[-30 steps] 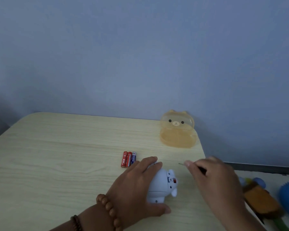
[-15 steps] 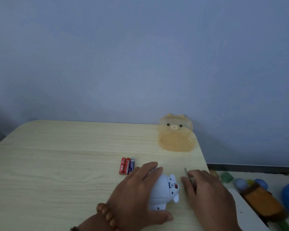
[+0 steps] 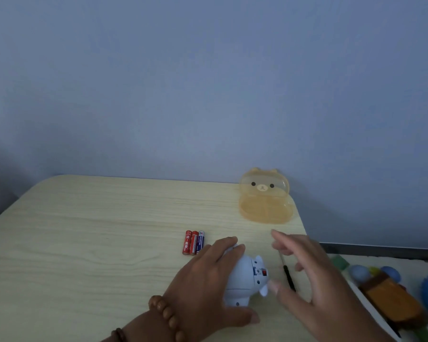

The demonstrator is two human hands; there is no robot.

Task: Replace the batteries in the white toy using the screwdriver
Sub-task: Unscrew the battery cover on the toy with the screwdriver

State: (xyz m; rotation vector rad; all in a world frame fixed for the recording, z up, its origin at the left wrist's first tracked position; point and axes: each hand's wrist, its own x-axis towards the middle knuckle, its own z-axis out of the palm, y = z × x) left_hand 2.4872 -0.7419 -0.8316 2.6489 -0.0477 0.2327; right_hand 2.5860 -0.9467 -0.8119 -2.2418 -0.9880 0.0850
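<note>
Nearest the camera, the white toy (image 3: 246, 280) is held down on the pale wooden table (image 3: 97, 230) by the left hand (image 3: 208, 285), whose fingers are wrapped over its rounded back and whose thumb is pressed along its near side. A string of brown beads (image 3: 167, 314) is worn on that wrist. The toy is laid on its side, so that its underside, marked by a small red switch, is turned toward the right. Just beside it, the right hand (image 3: 314, 285) is spread wide above the table with fingers splayed and nothing gripped. The screwdriver (image 3: 287, 274) is seen lying flat on the table beneath those fingers, its thin shaft pointed away and its dark handle nearer; whether it is touched by any finger cannot be told. A little farther back, to the left of the toy, three batteries (image 3: 194, 242) are set side by side, two red and one blue and white. Farther still, near the table's far right corner, a translucent orange bear-faced case (image 3: 265, 196) is placed open, its lid stood up. Off the table's right edge, blurred coloured toys (image 3: 393, 294) are seen.
</note>
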